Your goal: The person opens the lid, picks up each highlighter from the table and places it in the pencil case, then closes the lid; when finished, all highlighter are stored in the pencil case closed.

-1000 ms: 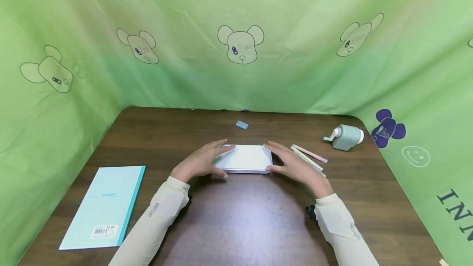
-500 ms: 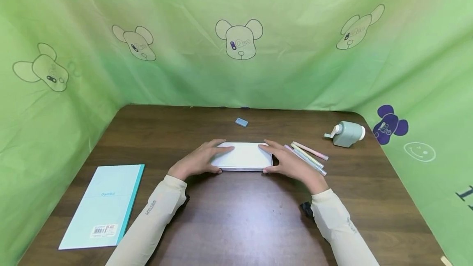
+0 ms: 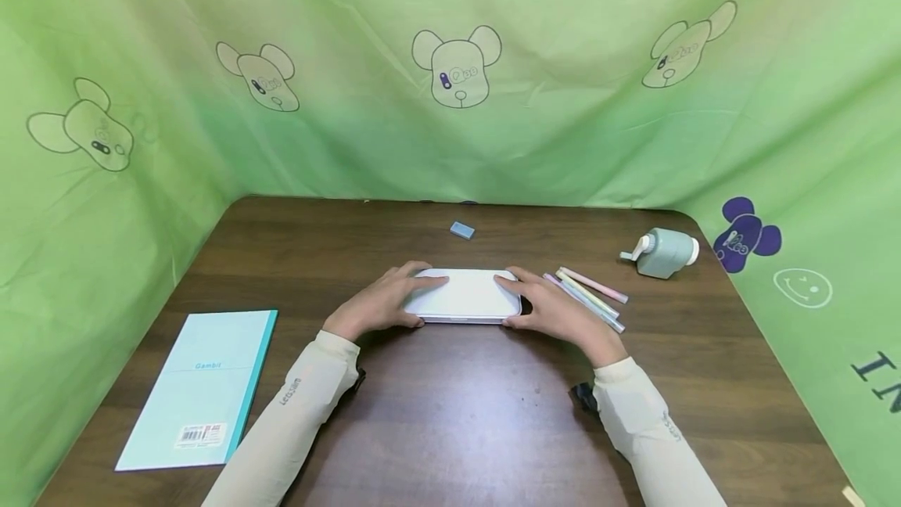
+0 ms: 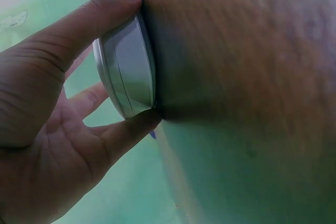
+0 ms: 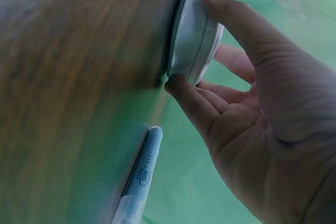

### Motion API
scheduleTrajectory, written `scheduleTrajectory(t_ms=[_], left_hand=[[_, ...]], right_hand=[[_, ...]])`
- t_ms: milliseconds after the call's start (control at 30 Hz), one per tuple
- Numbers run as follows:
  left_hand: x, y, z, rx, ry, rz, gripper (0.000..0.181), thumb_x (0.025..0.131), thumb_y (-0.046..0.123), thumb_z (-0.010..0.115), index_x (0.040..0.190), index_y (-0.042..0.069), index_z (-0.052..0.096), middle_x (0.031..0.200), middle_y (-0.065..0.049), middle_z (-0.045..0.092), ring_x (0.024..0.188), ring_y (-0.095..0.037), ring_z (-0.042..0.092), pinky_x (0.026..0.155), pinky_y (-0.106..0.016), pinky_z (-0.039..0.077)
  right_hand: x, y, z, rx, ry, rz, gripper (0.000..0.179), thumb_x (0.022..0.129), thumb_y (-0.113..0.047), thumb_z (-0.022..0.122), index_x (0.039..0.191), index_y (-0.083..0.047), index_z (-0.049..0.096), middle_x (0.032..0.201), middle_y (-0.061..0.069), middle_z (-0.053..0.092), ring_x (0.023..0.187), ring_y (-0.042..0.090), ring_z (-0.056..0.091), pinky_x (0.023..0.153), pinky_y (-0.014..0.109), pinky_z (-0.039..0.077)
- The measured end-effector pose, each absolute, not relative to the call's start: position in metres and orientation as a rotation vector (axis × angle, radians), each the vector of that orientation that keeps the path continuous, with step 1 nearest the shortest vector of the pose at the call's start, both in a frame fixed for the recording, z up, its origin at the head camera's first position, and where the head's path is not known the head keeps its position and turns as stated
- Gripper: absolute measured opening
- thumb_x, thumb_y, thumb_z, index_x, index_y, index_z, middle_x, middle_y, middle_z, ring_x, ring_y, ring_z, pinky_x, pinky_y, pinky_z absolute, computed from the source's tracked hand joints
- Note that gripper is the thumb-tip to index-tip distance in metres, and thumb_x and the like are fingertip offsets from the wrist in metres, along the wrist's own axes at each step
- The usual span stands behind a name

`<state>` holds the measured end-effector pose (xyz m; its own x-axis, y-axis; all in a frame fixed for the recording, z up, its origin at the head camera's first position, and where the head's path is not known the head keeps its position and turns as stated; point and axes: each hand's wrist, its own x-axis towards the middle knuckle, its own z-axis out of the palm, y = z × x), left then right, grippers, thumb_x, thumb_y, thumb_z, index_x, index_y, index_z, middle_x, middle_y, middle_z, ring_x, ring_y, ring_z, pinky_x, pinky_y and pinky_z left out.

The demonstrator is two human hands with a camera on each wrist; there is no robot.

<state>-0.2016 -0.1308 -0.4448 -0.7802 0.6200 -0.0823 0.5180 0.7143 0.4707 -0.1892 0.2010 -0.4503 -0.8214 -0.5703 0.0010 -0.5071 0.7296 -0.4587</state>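
A broad stretch of bare counter (image 3: 450, 413) lay between the two sleeves (image 3: 281, 429), in front of the white case (image 3: 462, 294), giving wide passage. The left hand (image 3: 378, 303) and right hand (image 3: 558, 310) occupied the case's ends. Behind it ran a bare strip, interrupted by a small blue block (image 3: 462, 230) before the green curtain (image 3: 450, 155). Pens (image 3: 588, 294) lay just beside the right hand, obstructing that flank, with a bottle (image 3: 665, 253) farther out. Leftward, bare wood separated the left hand from a notebook (image 3: 200, 393).
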Motion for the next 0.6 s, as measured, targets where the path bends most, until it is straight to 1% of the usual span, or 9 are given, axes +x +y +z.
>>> scheduleTrajectory(t_ms=[100, 200, 300, 333, 400, 433, 467, 533, 600], left_hand=[[-0.202, -0.130, -0.445, 0.895, 2.679, 0.638, 0.080, 0.092, 0.012, 0.090, 0.163, 0.020, 0.053, 0.169, -0.017, 0.038, 0.145, -0.048, 0.045, 0.117, -0.057, 0.043], [-0.204, -0.132, -0.446, 0.910, 2.673, 0.673, 0.082, 0.092, 0.011, 0.090, 0.164, 0.021, 0.052, 0.169, -0.018, 0.039, 0.144, -0.050, 0.045, 0.116, -0.060, 0.043], [-0.213, -0.138, -0.463, 0.953, 2.675, 0.739, 0.088, 0.089, 0.012, 0.092, 0.165, 0.027, 0.050, 0.167, -0.017, 0.040, 0.142, -0.051, 0.047, 0.114, -0.062, 0.044], [-0.219, -0.142, -0.473, 0.989, 2.674, 0.756, 0.090, 0.089, 0.014, 0.093, 0.166, 0.028, 0.048, 0.168, -0.016, 0.039, 0.142, -0.049, 0.047, 0.114, -0.060, 0.044], [-0.220, -0.144, -0.475, 0.970, 2.666, 0.801, 0.093, 0.088, 0.013, 0.093, 0.167, 0.030, 0.047, 0.168, -0.016, 0.037, 0.141, -0.047, 0.049, 0.111, -0.059, 0.047], [-0.220, -0.144, -0.475, 0.945, 2.653, 0.841, 0.095, 0.087, 0.013, 0.094, 0.168, 0.029, 0.045, 0.167, -0.017, 0.036, 0.139, -0.046, 0.051, 0.110, -0.058, 0.049], [-0.218, -0.144, -0.469, 0.907, 2.639, 0.875, 0.097, 0.086, 0.012, 0.095, 0.168, 0.027, 0.044, 0.167, -0.018, 0.035, 0.138, -0.045, 0.053, 0.109, -0.057, 0.050], [-0.213, -0.143, -0.459, 0.820, 2.620, 0.938, 0.102, 0.084, 0.011, 0.096, 0.168, 0.021, 0.040, 0.163, -0.021, 0.034, 0.135, -0.042, 0.055, 0.107, -0.056, 0.052], [-0.207, -0.141, -0.448, 0.721, 2.614, 1.011, 0.104, 0.081, 0.011, 0.099, 0.164, 0.016, 0.037, 0.157, -0.024, 0.036, 0.131, -0.042, 0.057, 0.105, -0.058, 0.052]], right_hand=[[-0.189, 0.202, -0.449, -0.906, 2.777, -0.675, 0.074, 0.098, -0.023, 0.084, 0.159, 0.004, 0.051, 0.163, 0.034, 0.043, 0.143, 0.048, 0.053, 0.116, 0.060, 0.043], [-0.188, 0.204, -0.447, -0.905, 2.750, -0.681, 0.072, 0.103, -0.025, 0.078, 0.161, 0.005, 0.047, 0.165, 0.038, 0.037, 0.147, 0.051, 0.047, 0.120, 0.063, 0.037], [-0.187, 0.206, -0.443, -0.867, 2.720, -0.732, 0.069, 0.107, -0.029, 0.072, 0.162, 0.003, 0.045, 0.166, 0.039, 0.033, 0.151, 0.052, 0.041, 0.124, 0.068, 0.027], [-0.187, 0.207, -0.442, -0.856, 2.709, -0.759, 0.068, 0.108, -0.031, 0.070, 0.162, 0.002, 0.046, 0.167, 0.038, 0.033, 0.152, 0.052, 0.040, 0.124, 0.070, 0.024], [-0.187, 0.208, -0.440, -0.853, 2.688, -0.836, 0.067, 0.109, -0.035, 0.068, 0.162, 0.001, 0.048, 0.166, 0.038, 0.035, 0.152, 0.053, 0.040, 0.123, 0.072, 0.022], [-0.188, 0.209, -0.440, -0.856, 2.677, -0.873, 0.066, 0.110, -0.036, 0.067, 0.162, 0.000, 0.048, 0.165, 0.038, 0.036, 0.152, 0.053, 0.040, 0.123, 0.073, 0.022], [-0.189, 0.210, -0.442, -0.877, 2.673, -0.911, 0.066, 0.110, -0.038, 0.065, 0.161, -0.001, 0.049, 0.164, 0.038, 0.038, 0.151, 0.054, 0.041, 0.122, 0.073, 0.024], [-0.194, 0.214, -0.451, -0.923, 2.666, -0.992, 0.064, 0.112, -0.042, 0.061, 0.162, -0.004, 0.051, 0.162, 0.037, 0.042, 0.151, 0.051, 0.043, 0.123, 0.068, 0.029], [-0.200, 0.217, -0.462, -0.966, 2.671, -1.068, 0.060, 0.114, -0.043, 0.057, 0.161, -0.006, 0.052, 0.159, 0.033, 0.050, 0.149, 0.047, 0.047, 0.122, 0.062, 0.035]])
